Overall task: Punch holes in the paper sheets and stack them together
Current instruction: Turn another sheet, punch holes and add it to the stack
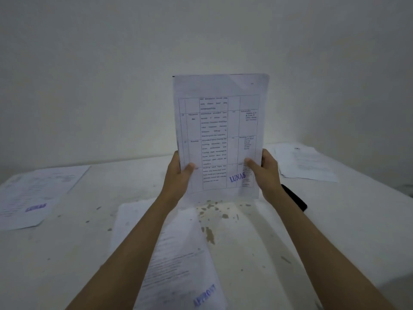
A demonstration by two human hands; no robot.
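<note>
Both hands hold a sheaf of paper upright above the middle of the surface, printed side toward the camera. The left hand grips the sheaf's lower left edge, thumb across the front, fingers hidden behind. The right hand grips the lower right edge the same way, thumb lying over the page near a blue "LUNAS" stamp. The front page carries a printed table with small text, too blurred to read. At the top edge, slightly offset corners suggest more than one sheet, though how many cannot be told.

Under the forearms, near the camera, another printed sheet lies flat on the surface, with a blue stamp near its close end. At the left, a pile of printed pages lies flat, also marked with a blue "LUNAS" stamp. At the far right, a second pile of pages rests near the wall. Just right of the right wrist, a dark object lies on the surface, partly hidden by the arm; what it is cannot be told.

The surface is white, with brownish chipped patches in the middle, just beneath the raised sheaf.
</note>
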